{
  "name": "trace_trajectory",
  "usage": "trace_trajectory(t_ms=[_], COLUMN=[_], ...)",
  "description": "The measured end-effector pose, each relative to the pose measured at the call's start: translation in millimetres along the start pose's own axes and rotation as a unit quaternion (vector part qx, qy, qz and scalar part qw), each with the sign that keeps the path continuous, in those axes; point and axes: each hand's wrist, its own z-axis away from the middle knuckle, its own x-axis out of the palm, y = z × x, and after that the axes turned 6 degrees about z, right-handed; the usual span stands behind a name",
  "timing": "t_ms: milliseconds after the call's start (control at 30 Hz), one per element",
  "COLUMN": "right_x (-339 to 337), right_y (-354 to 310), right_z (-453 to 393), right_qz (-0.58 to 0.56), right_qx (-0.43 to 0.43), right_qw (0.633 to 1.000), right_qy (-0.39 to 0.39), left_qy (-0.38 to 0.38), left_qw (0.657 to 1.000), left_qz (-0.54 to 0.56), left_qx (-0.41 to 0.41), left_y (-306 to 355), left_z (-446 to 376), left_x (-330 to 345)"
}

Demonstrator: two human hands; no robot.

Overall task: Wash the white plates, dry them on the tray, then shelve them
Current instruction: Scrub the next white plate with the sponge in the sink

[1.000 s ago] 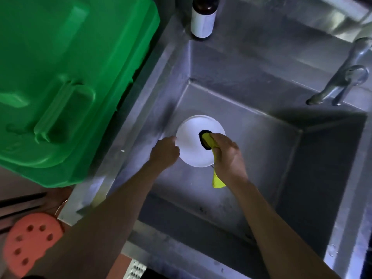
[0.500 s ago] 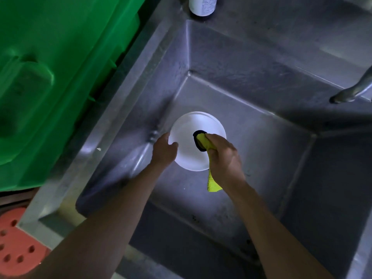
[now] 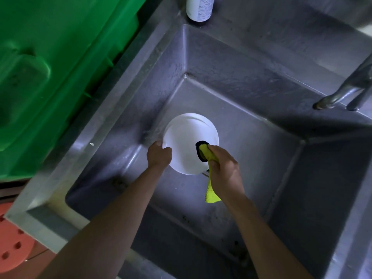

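sink: deep stainless steel sink basin (image 3: 251, 121), faucet spout (image 3: 342, 93) over right rim
bin: big green plastic bin (image 3: 50, 67) just left of sink
plate: round white plate (image 3: 187, 141) held low inside the basin
left hand: left hand (image 3: 159, 156) grips plate's left edge
right hand: right hand (image 3: 225, 170) clamped on yellow cloth with black edge (image 3: 205, 153), pressed on plate's right side
bottle: white-labelled bottle (image 3: 199, 8) on back ledge

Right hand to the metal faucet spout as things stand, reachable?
Probably yes, but not free: the right hand grips the yellow cloth against the round white plate. The metal faucet spout overhangs the steel sink with nothing between.
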Motion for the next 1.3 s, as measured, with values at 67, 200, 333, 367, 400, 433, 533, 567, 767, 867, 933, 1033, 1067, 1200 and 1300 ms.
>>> trace_trajectory(t_ms=[67,200,333,367,400,433,533,567,767,867,933,1033,1067,1200,1300], right_x=[-1.7,-7.0,-14.8,-18.2,-21.3,-24.8,-35.0,-39.0,-72.2,-91.4,-105.9,-130.6,-139.5,-174.1,-192.3], right_y=[1.7,1.9,-2.1,-4.3,-6.2,-7.8,-13.3,-15.7,-28.4,-31.2,-34.3,-44.3,-48.5,-59.5,-67.8], right_z=[4.4,15.1,27.8,31.1,33.8,36.4,45.0,48.6,74.9,88.7,96.8,106.8,109.2,107.4,104.8], right_qz=[-0.005,-0.013,-0.018,-0.021,-0.023,-0.023,-0.019,-0.024,-0.043,-0.057,-0.061,-0.064,-0.063,-0.051,-0.054], right_qx=[0.0,-0.006,-0.014,-0.017,-0.018,-0.021,-0.031,-0.03,-0.023,-0.024,-0.015,-0.018,-0.02,-0.027,-0.035], right_qw=[1.0,1.0,1.0,1.0,1.0,0.999,0.999,0.999,0.998,0.996,0.996,0.994,0.993,0.993,0.992], right_qy=[0.0,-0.002,0.001,0.002,0.005,0.008,0.019,0.021,0.04,0.057,0.064,0.085,0.093,0.106,0.111], left_qy=[-0.009,-0.047,-0.077,-0.087,-0.097,-0.103,-0.116,-0.117,-0.114,-0.122,-0.135,-0.169,-0.186,-0.229,-0.258], left_qw=[0.999,0.99,0.98,0.976,0.971,0.966,0.954,0.954,0.949,0.949,0.95,0.952,0.952,0.954,0.952], left_qz=[0.034,0.109,0.157,0.17,0.186,0.199,0.227,0.229,0.267,0.267,0.264,0.245,0.237,0.192,0.166], left_qx=[-0.024,-0.079,-0.097,-0.102,-0.112,-0.128,-0.157,-0.155,-0.123,-0.112,-0.1,-0.066,-0.05,-0.004,0.023], left_y=[0.1,-1.1,1.2,3.0,4.6,7.1,15.4,18.2,31.7,39.4,47.1,59.1,63.3,80.9,90.3], left_z=[2.1,7.8,25.9,30.6,34.2,38.5,57.2,64.2,106.3,132.9,152.8,180.2,189.9,229.5,254.8], left_x=[-2.1,-4.6,-6.7,-6.9,-6.3,-5.6,-4.8,-5.3,-13.1,-21.4,-27.2,-31.8,-32.7,-37.5,-42.5])
